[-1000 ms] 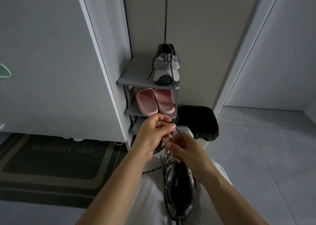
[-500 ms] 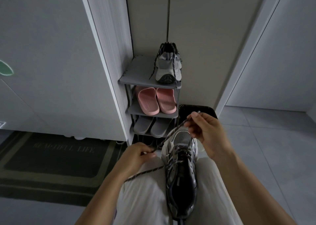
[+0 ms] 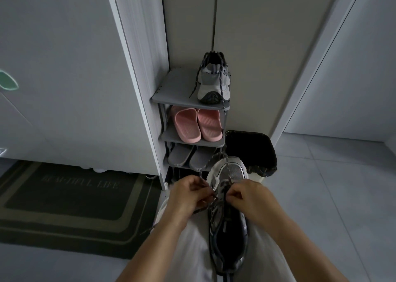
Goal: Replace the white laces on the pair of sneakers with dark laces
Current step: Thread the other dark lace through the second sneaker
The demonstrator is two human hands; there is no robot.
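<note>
Evidently mid-lacing: left hand (image 3: 188, 196) and right hand (image 3: 251, 196) are pinching dark speckled lace (image 3: 228, 170) over the grey mesh sneaker (image 3: 233, 224); next eyelet probably wanting threading.

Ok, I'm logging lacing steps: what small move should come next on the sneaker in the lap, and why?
Probably pull the slack through before threading further. The left hand and right hand each pinch the dark lace at the middle eyelets of the sneaker, while a loose loop of it arcs out past the toe.
</note>
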